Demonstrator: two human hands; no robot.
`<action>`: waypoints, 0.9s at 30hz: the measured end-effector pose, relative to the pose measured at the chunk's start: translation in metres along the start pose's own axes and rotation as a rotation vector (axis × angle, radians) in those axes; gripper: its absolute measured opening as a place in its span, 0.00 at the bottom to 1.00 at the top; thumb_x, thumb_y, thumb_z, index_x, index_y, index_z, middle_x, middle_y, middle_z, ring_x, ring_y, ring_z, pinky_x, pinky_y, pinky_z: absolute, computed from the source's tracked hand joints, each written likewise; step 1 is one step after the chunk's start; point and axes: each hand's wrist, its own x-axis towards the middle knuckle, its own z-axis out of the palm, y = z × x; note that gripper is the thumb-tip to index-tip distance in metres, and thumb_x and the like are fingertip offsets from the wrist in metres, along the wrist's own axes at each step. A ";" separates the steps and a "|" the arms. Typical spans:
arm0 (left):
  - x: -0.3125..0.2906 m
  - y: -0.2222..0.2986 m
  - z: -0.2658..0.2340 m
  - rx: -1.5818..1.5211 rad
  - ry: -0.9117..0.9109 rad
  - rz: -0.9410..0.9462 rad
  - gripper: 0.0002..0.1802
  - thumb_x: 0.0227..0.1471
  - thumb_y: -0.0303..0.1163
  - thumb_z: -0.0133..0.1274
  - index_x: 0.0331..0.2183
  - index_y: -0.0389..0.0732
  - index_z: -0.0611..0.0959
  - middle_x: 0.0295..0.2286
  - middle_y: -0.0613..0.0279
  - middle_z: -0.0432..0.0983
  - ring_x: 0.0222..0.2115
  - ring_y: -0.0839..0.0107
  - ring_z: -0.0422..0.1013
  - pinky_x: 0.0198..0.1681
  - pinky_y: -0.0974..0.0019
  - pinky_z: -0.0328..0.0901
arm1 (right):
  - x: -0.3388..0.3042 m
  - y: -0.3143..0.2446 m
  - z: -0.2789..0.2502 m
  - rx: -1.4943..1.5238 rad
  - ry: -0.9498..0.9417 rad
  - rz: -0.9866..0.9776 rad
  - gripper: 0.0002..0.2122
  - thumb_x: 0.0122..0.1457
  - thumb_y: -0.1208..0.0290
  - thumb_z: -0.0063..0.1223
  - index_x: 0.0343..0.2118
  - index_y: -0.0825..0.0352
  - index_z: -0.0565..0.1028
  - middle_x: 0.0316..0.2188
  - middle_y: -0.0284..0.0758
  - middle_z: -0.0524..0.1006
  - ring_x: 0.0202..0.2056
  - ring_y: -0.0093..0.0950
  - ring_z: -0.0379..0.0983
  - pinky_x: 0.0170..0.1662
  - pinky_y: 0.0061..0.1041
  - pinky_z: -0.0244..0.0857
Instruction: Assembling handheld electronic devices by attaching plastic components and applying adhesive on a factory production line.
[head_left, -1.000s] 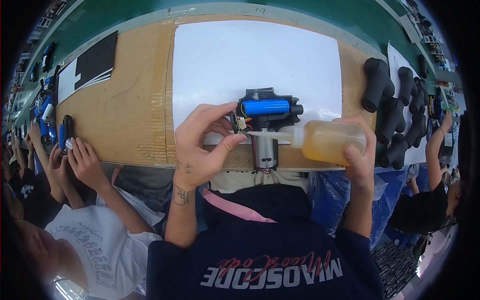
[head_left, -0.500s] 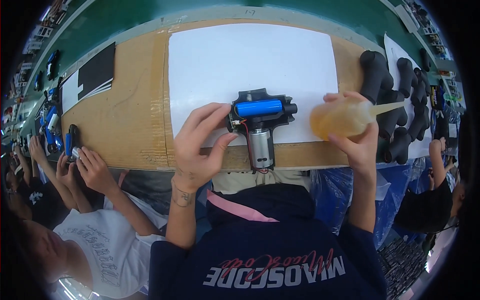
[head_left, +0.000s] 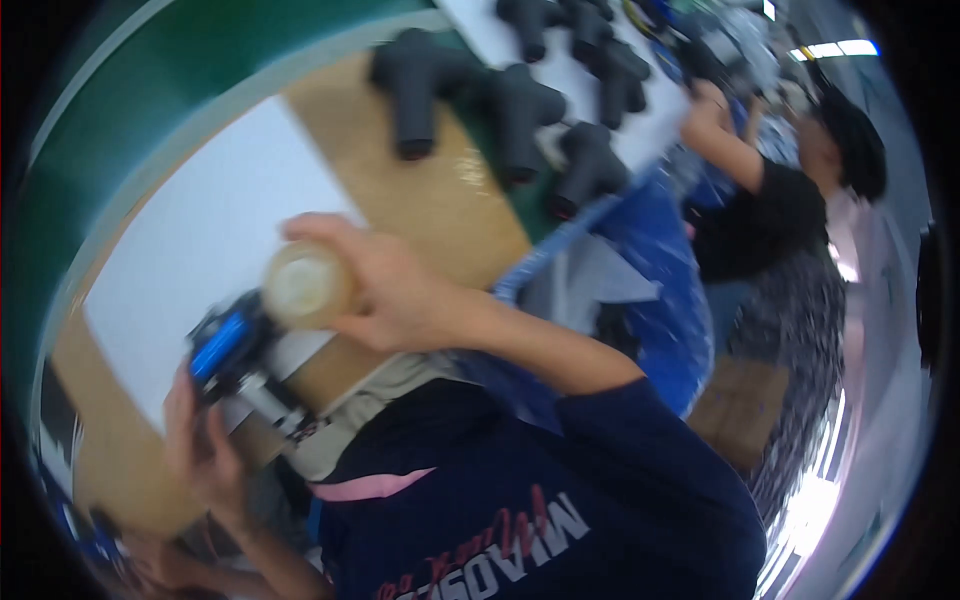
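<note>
A black half-shell device housing lies by the table's near edge, holding a blue battery cell and a silver cylindrical motor. My left hand is at the housing's near left side, fingers apart; blur hides whether the fingertips touch it. My right hand grips a translucent squeeze bottle of yellowish liquid. The bottle is tipped with its round base facing up at me, beside and partly over the housing. Its nozzle is hidden.
Under the housing is a white sheet on the brown cardboard-topped table. Several dark grey T-shaped housings stand at the far right. A blue plastic-lined bin stands right of the table. Another person works beyond it.
The whole view has swung toward the right and is blurred. My right hand has brought the bottle closer to the housing and tipped it, so its base now shows.
</note>
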 end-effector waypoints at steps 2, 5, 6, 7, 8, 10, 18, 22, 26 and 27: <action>-0.003 -0.007 -0.003 0.005 -0.030 0.005 0.25 0.56 0.13 0.50 0.56 0.28 0.76 0.54 0.44 0.74 0.52 0.55 0.73 0.56 0.60 0.67 | -0.021 -0.005 -0.029 -0.086 0.091 0.033 0.26 0.51 0.74 0.66 0.55 0.67 0.72 0.49 0.40 0.76 0.51 0.32 0.74 0.56 0.31 0.67; -0.003 -0.009 0.005 0.068 -0.021 -0.024 0.25 0.58 0.12 0.48 0.58 0.28 0.74 0.54 0.44 0.73 0.52 0.56 0.73 0.55 0.60 0.67 | -0.052 -0.001 -0.073 -0.228 0.335 0.083 0.17 0.55 0.76 0.62 0.49 0.69 0.76 0.40 0.37 0.81 0.43 0.27 0.78 0.49 0.27 0.71; -0.004 -0.007 0.005 0.071 -0.014 -0.050 0.25 0.59 0.12 0.48 0.58 0.28 0.73 0.54 0.43 0.73 0.52 0.56 0.73 0.55 0.60 0.67 | -0.074 0.004 -0.100 -0.319 0.473 0.170 0.13 0.57 0.76 0.61 0.45 0.69 0.78 0.35 0.35 0.82 0.38 0.24 0.79 0.45 0.24 0.73; -0.005 -0.006 0.005 0.077 -0.005 -0.077 0.25 0.59 0.12 0.47 0.59 0.28 0.73 0.54 0.43 0.73 0.53 0.56 0.73 0.55 0.60 0.68 | -0.098 0.020 -0.115 -0.235 0.808 0.283 0.06 0.61 0.78 0.58 0.40 0.70 0.78 0.31 0.33 0.82 0.31 0.18 0.76 0.35 0.18 0.71; -0.005 -0.005 0.005 0.080 -0.013 -0.078 0.25 0.59 0.12 0.47 0.59 0.28 0.73 0.54 0.43 0.73 0.53 0.56 0.73 0.55 0.60 0.68 | -0.123 0.028 -0.138 -0.078 0.989 0.343 0.02 0.63 0.77 0.56 0.36 0.69 0.77 0.30 0.33 0.81 0.28 0.16 0.74 0.31 0.17 0.68; -0.008 -0.007 0.004 0.007 -0.015 -0.119 0.26 0.60 0.13 0.47 0.60 0.28 0.71 0.55 0.43 0.73 0.53 0.57 0.72 0.55 0.59 0.68 | -0.188 0.072 -0.170 -0.355 1.082 0.433 0.02 0.62 0.78 0.55 0.35 0.70 0.77 0.28 0.33 0.80 0.27 0.17 0.73 0.32 0.18 0.68; -0.003 -0.012 -0.002 -0.149 -0.078 -0.113 0.26 0.61 0.16 0.49 0.61 0.27 0.70 0.56 0.45 0.71 0.53 0.60 0.72 0.57 0.59 0.67 | -0.409 0.177 -0.202 -0.809 0.637 1.401 0.27 0.52 0.59 0.60 0.54 0.70 0.74 0.50 0.54 0.77 0.52 0.50 0.75 0.56 0.43 0.68; 0.002 -0.018 -0.005 -0.209 -0.107 -0.131 0.27 0.61 0.17 0.50 0.61 0.28 0.70 0.56 0.45 0.71 0.51 0.62 0.73 0.56 0.60 0.67 | -0.341 0.109 -0.218 -1.026 0.703 1.193 0.13 0.57 0.69 0.54 0.42 0.69 0.79 0.38 0.47 0.83 0.41 0.42 0.81 0.46 0.38 0.73; 0.001 -0.014 -0.017 -0.159 -0.070 -0.172 0.27 0.59 0.17 0.51 0.60 0.28 0.71 0.56 0.46 0.71 0.49 0.64 0.74 0.54 0.61 0.68 | -0.237 0.099 -0.159 -0.554 0.752 0.667 0.06 0.57 0.82 0.50 0.33 0.72 0.79 0.26 0.35 0.81 0.28 0.22 0.77 0.33 0.24 0.70; 0.002 -0.013 -0.015 -0.129 -0.035 -0.181 0.27 0.59 0.16 0.51 0.60 0.28 0.71 0.55 0.46 0.72 0.48 0.64 0.74 0.53 0.62 0.69 | -0.219 0.102 -0.139 -0.360 0.697 0.683 0.06 0.57 0.82 0.50 0.34 0.73 0.79 0.25 0.31 0.79 0.28 0.19 0.75 0.31 0.23 0.69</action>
